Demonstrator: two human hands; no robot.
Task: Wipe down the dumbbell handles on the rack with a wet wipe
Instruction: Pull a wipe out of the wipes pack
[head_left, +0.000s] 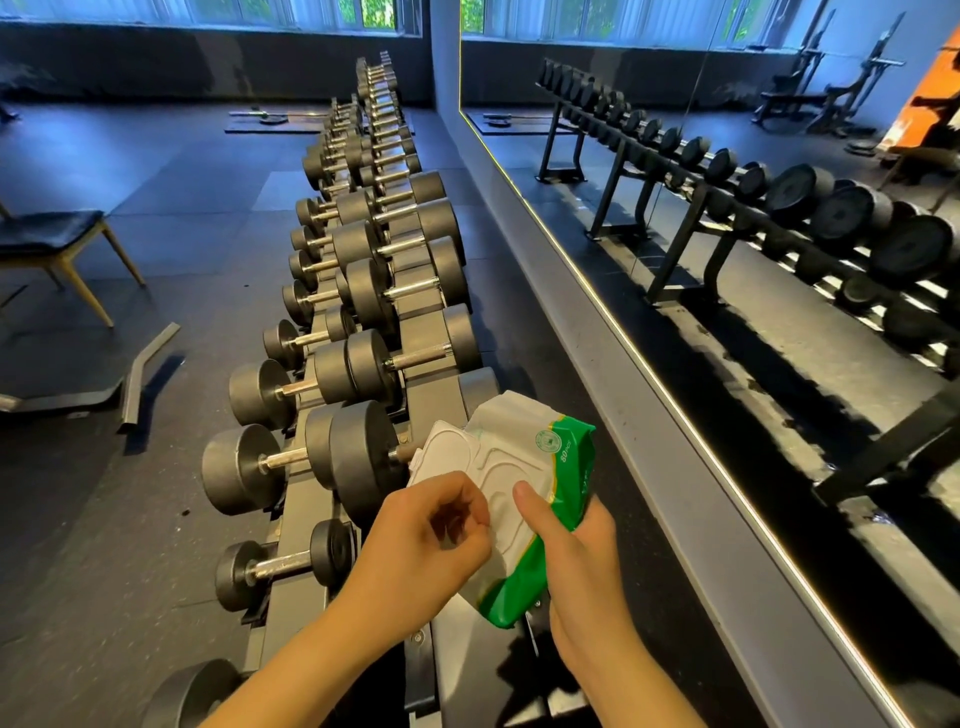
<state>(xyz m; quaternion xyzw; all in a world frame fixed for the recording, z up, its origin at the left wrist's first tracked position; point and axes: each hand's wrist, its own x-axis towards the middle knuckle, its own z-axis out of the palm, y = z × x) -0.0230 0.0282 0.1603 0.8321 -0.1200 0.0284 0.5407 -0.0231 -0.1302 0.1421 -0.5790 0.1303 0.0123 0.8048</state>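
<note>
A green and white pack of wet wipes (524, 467) is held over the near end of the dumbbell rack (431, 400). My right hand (576, 545) grips the pack from the right, thumb pressed on its white front. The pack's white lid (441, 449) stands flipped open to the left. My left hand (431, 535) has its fingers curled at the pack's opening; whether they pinch a wipe is hidden. Dumbbells with chrome handles (283, 460) lie in two rows along the rack, running away from me.
A wall mirror (753, 234) runs along the right and reflects the rack. A chair (52, 244) stands at the left. A bent metal bar (145, 369) lies on the dark rubber floor left of the rack.
</note>
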